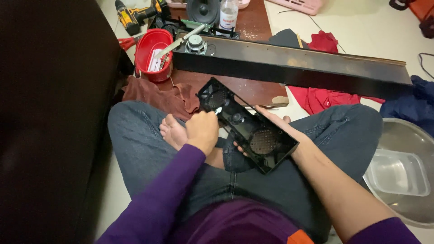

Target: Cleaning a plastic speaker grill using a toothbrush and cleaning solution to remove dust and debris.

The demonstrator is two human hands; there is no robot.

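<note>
I sit cross-legged in jeans on the floor. My right hand (276, 122) cradles a black plastic speaker housing (246, 126) from underneath; it is an open shell with round grilles, tilted over my lap. My left hand (202, 129) is closed in a fist against the housing's near edge, pinching a small white piece (218, 110) at the rim. My bare foot (172, 131) lies just left of that hand.
A long dark wooden board (294, 65) lies across the floor ahead. A red bucket (151, 49) with tools, a loose speaker driver (195, 44), a yellow drill (131, 17) and a bottle (228, 14) lie beyond. A metal basin (407, 135) holding a clear plastic tub sits at right. Brown and red cloths lie around.
</note>
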